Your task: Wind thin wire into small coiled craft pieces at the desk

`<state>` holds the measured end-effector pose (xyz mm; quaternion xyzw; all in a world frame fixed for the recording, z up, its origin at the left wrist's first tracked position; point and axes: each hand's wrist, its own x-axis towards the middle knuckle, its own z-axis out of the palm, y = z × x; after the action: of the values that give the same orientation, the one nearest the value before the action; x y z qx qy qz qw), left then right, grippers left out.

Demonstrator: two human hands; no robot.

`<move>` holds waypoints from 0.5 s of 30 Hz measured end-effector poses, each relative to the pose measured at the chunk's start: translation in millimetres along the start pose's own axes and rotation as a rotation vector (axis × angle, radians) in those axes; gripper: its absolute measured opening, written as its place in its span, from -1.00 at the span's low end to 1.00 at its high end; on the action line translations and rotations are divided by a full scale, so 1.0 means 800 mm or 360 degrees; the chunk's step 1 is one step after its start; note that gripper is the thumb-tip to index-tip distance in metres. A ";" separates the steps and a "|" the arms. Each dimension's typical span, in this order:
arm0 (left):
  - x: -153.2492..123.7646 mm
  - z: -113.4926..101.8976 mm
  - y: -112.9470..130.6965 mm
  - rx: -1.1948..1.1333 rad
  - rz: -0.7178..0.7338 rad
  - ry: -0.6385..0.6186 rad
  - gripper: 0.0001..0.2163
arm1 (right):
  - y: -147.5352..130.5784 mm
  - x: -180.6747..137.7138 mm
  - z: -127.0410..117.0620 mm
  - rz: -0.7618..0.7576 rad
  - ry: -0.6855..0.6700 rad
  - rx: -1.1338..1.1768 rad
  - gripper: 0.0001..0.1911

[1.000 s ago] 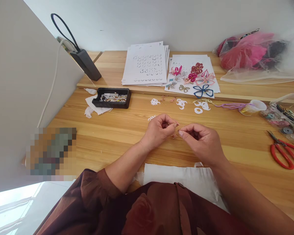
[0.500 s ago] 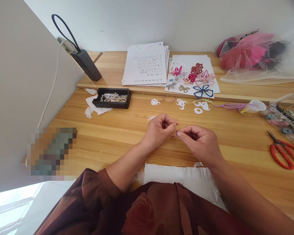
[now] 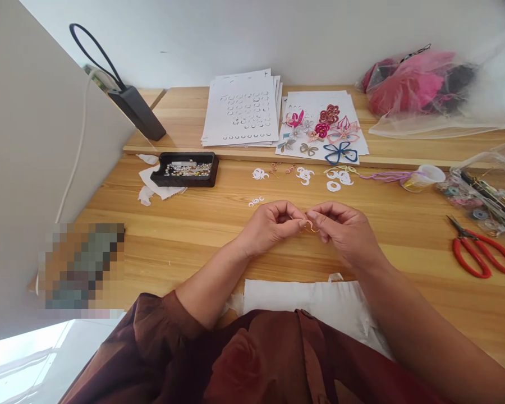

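Note:
My left hand [image 3: 266, 229] pinches one end of a small pink curved piece [image 3: 310, 225], which looks like thread wrapped round a thin shape. Close beside it, my right hand [image 3: 350, 231] pinches the same piece, its thumb and forefinger nearly touching the left fingertips. Much of the piece is hidden by the fingers. Beyond my hands lie small white crescent cutouts [image 3: 256, 201] and another group of white crescents [image 3: 304, 175]. Between the groups sit finished pink curls [image 3: 291, 169] with loose thread ends.
A black tray [image 3: 185, 178] of beads stands at the left, red-handled scissors [image 3: 483, 255] at the right. Paper sheets [image 3: 239, 106] and thread flowers [image 3: 340, 152] lie on the raised back ledge. Purple thread [image 3: 382, 178] runs to a plastic cup [image 3: 423, 178] beside a clear box [image 3: 488, 193].
Both hands have drawn closer together. The right fingertips have risen to the level of the left ones, and the pink piece has turned between them. The view has shifted slightly.

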<state>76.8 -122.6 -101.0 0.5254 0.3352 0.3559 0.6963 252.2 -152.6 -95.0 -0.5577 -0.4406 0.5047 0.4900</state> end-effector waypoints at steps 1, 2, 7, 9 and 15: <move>0.001 0.000 0.001 -0.0037 0.0012 0.0028 -0.76 | 0.001 0.000 0.001 0.0050 -0.0001 0.0053 -0.79; 0.001 0.000 0.001 -0.0081 0.0024 0.0060 -0.74 | 0.002 0.000 0.002 0.0088 -0.0004 0.0093 -0.78; 0.004 0.004 0.001 -0.0259 0.0056 0.0212 -0.69 | 0.005 -0.007 0.009 0.0172 -0.0076 0.0232 -0.78; 0.004 0.005 0.001 -0.0264 0.0064 0.0262 -0.70 | 0.006 -0.010 0.012 0.0181 -0.0116 0.0295 -0.78; 0.004 0.006 -0.001 -0.0233 0.0050 0.0374 -0.75 | 0.006 -0.013 0.016 0.0011 -0.0140 0.0300 -0.83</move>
<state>82.8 -122.0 -100.8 0.4331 0.3794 0.4494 0.6830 238.8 -162.2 -98.3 -0.4880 -0.4103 0.5696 0.5187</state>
